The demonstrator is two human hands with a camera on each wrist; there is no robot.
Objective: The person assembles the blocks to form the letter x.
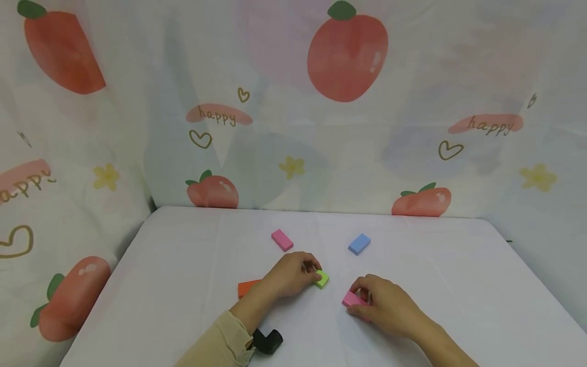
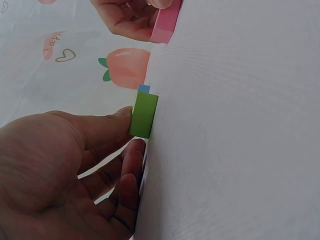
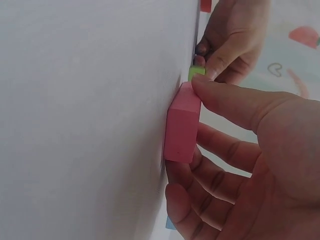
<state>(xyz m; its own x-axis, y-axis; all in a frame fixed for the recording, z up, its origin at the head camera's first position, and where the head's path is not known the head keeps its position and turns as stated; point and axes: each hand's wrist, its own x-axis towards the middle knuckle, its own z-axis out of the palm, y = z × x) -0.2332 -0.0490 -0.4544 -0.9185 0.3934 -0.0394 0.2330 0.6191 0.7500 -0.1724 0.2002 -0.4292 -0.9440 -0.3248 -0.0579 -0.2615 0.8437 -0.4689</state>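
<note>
In the head view my left hand (image 1: 290,274) pinches a small lime-green block (image 1: 323,280) that lies on the white tabletop. The left wrist view shows the thumb against the side of this green block (image 2: 144,115), with the other fingers low beside the table. To the right, my right hand (image 1: 390,307) holds a pink block (image 1: 352,298) between thumb and fingers. That pink block (image 3: 182,131) touches or nearly touches the surface in the right wrist view; which of the two I cannot tell. The two held blocks are a short distance apart.
Farther back lie another pink block (image 1: 282,240) and a blue block (image 1: 359,244). An orange block (image 1: 247,288) is partly hidden by my left forearm. A black curved piece (image 1: 268,342) sits at the left cuff. Printed cloth (image 1: 348,137) stands behind the table.
</note>
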